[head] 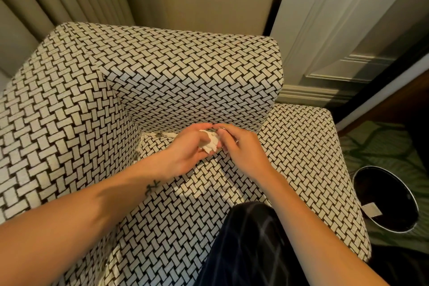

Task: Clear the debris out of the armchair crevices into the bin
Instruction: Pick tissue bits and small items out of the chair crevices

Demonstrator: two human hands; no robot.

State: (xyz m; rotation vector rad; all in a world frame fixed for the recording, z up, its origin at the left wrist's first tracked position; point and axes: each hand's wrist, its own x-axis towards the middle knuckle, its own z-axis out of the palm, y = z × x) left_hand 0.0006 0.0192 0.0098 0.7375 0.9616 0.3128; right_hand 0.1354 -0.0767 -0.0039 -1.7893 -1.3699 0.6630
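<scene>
1. Left hand [185, 150]: fingers curled round a crumpled white tissue [211, 143], palm turned toward the right hand.
2. Right hand [242, 148]: thumb and fingertips pinch the same tissue from its right side.
3. Both hands are above the seat of the armchair [185, 72], just in front of the back crevice.
4. Scraps [160, 134]: small dark and pale bits lie in the crevice at the seat's back left corner, just left of the left hand.
5. Bin [383, 183]: round, dark inside, on the carpet [380, 146] beside the right armrest, well apart from the hands. A pale paper [372, 209] lies inside it.
</scene>
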